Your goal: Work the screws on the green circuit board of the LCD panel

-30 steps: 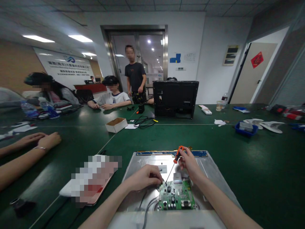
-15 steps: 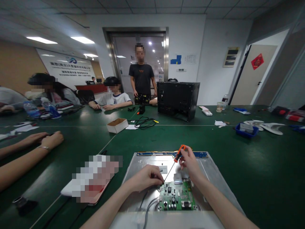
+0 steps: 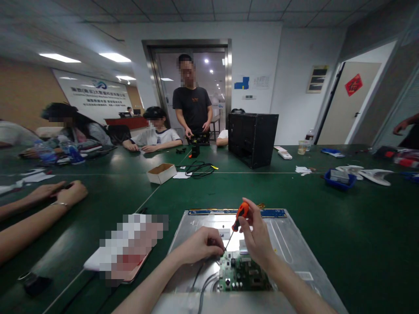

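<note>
A silver metal panel (image 3: 288, 237) lies on the green table in front of me, with a green circuit board (image 3: 244, 274) mounted near its front edge. My right hand (image 3: 257, 235) is closed round the orange and black handle of a screwdriver (image 3: 238, 218), whose thin shaft slants down to the board's top left corner. My left hand (image 3: 201, 245) is curled beside that corner, its fingertips pinched at the screwdriver tip. Grey cables (image 3: 204, 283) run from the board toward me.
A pixelated flat object (image 3: 126, 246) lies left of the panel. Another person's forearms (image 3: 36, 205) rest at the left. Further back are a small cardboard box (image 3: 160, 172), a black cable (image 3: 199, 168), a black monitor case (image 3: 253, 137) and a blue tray (image 3: 338, 176). Several people sit or stand beyond.
My right hand has shifted left and lowered slightly, tilting the screwdriver more upright. The black monitor case at the back has been turned. The standing person has stepped closer to the table.
</note>
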`<state>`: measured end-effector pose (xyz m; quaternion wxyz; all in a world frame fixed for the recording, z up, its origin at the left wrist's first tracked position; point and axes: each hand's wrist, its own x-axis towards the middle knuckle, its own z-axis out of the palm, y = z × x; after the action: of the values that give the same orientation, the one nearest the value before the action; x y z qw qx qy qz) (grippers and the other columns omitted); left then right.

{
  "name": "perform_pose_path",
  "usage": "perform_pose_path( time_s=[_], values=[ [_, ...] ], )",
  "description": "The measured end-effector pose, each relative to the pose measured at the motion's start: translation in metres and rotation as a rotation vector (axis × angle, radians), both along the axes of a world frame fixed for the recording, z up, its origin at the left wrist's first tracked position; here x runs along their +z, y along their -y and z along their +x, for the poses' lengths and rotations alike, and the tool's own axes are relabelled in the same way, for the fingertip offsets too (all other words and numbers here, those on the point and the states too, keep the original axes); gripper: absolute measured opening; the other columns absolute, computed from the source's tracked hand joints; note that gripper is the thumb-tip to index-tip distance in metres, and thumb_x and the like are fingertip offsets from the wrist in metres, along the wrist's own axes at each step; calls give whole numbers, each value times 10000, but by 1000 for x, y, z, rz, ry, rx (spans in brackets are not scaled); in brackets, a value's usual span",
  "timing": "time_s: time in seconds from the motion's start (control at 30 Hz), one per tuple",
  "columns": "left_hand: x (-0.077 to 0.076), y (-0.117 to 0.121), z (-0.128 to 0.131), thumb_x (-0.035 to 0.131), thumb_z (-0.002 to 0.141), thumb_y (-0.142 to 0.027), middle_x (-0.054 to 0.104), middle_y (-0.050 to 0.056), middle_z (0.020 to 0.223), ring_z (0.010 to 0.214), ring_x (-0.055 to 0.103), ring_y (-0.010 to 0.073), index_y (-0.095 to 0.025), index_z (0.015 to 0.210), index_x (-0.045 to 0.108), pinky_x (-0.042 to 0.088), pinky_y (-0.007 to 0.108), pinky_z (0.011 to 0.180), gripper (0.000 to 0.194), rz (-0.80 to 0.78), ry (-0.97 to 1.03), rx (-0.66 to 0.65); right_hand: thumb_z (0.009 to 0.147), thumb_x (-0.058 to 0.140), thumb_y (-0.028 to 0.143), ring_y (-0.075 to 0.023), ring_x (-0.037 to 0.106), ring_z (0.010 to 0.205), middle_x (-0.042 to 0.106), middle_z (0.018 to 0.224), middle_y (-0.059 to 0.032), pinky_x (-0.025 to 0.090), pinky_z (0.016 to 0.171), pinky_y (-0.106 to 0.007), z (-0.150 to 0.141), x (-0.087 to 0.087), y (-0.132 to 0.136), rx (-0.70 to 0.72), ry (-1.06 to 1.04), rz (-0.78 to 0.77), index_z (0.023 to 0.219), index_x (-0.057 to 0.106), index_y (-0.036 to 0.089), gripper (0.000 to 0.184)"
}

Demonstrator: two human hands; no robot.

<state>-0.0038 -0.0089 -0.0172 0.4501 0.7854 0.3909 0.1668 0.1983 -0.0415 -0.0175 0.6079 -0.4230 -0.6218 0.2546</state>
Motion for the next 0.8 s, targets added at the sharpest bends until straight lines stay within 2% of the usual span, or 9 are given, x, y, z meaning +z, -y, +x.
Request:
perform_pose_path(
  time_s=[0.2, 0.47, 0.8],
  values=[
    [1, 0, 0, 700, 725, -157, 666, 0, 706, 641, 549, 137, -158, 738, 761, 416, 221, 603, 63, -4, 26, -6, 1027, 455, 364, -181, 689, 635, 689, 890, -34, 582, 605, -319, -7, -8, 5, -34, 161, 184, 1385, 456, 256, 373],
    [-3, -1, -2, 731, 739, -217, 683, 10, 729, 639, 551, 140, -167, 758, 778, 413, 222, 595, 71, 15, 32, -11, 1042, 431, 323, -184, 692, 631, 695, 867, -28, 601, 598, -319, -6, -3, 9, -44, 171, 248, 1416, 432, 278, 376],
    [0, -1, -1, 720, 748, -226, 699, 4, 722, 668, 572, 154, -189, 748, 795, 429, 227, 636, 84, 83, 28, -42, 1031, 438, 271, -169, 675, 598, 699, 890, -24, 576, 588, -306, -7, -5, 7, -53, 247, 266, 1417, 426, 293, 387]
  ],
)
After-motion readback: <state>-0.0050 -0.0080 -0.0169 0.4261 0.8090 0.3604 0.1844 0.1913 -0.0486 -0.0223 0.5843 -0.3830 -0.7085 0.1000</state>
